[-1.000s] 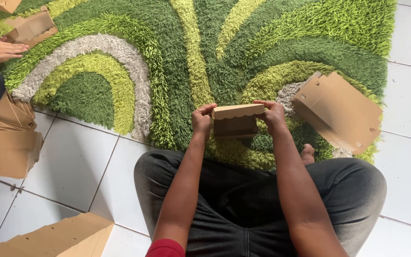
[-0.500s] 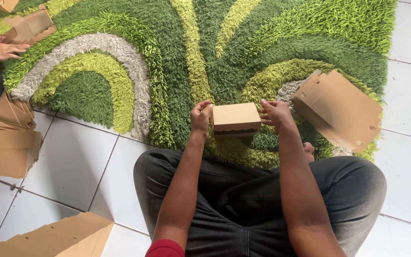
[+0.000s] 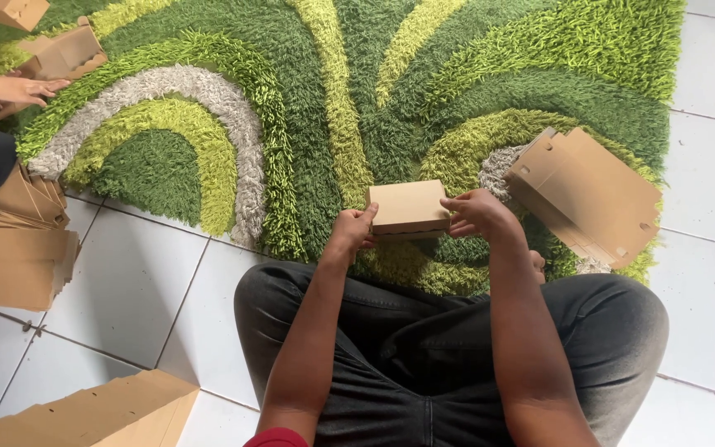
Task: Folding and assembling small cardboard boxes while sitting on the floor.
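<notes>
Gripping a small closed cardboard box (image 3: 408,207) between both hands, held level just above the lap. Left hand (image 3: 354,232) clasping the box's left edge, fingers curled around the side, thumb up against the top corner. Right hand (image 3: 477,213) clasping the right edge, fingers pinching along the side, wrist bent slightly inward. Both forearms reaching forward from the bottom of the view, elbows tucked near the crossed legs in dark trousers (image 3: 424,364).

Sitting at the edge of a shaggy green rug (image 3: 316,91) patterned with arcs of dark green, lime and grey, lying over a white tiled floor (image 3: 126,290). Resting on the rug just right of the right hand, a stack of flat unfolded cardboard blanks (image 3: 589,194). Lying on the tiles at the far left, another pile of flat cardboard (image 3: 10,248), and one more sheet (image 3: 93,414) at the bottom left corner. At the upper left, another person's hand (image 3: 22,89) pressing beside a folded box (image 3: 64,54) on the rug.
</notes>
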